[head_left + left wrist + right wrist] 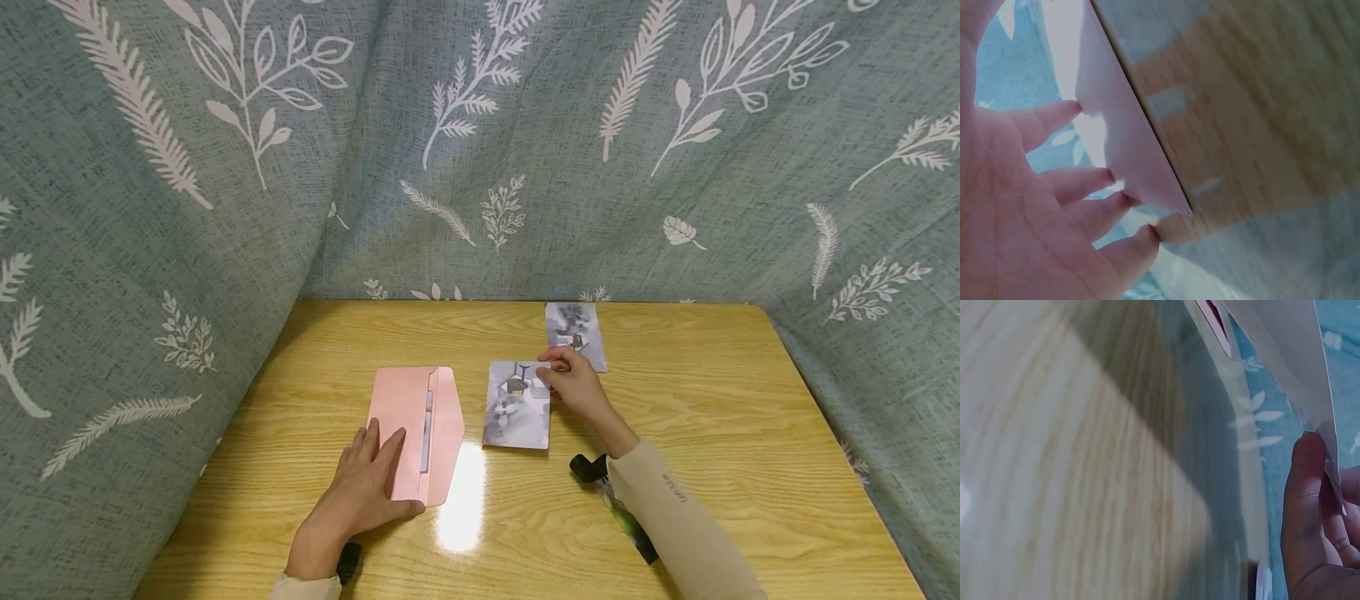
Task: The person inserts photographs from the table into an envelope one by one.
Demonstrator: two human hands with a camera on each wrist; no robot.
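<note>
A pink envelope [393, 392] lies on the table with its pointed flap [450, 417] folded out to the right. Grey-white paper [426, 442] shows in its opening. My left hand [360, 487] rests on the envelope's near left part, fingers spread; in the left wrist view the fingertips meet the pink paper [1125, 134]. To the right, my right hand [577, 387] pinches the upper right corner of a picture card [513, 421] printed in greys. The right wrist view shows this card's pale back [1288, 350] raised off the table, between thumb and fingers.
Another greyish picture card [573, 321] lies at the table's back edge, beyond my right hand. Under the right forearm, a dark and green picture [633, 529] is partly hidden. The wooden table [712, 400] is bordered by a leaf-patterned cloth [555, 225] behind and at both sides.
</note>
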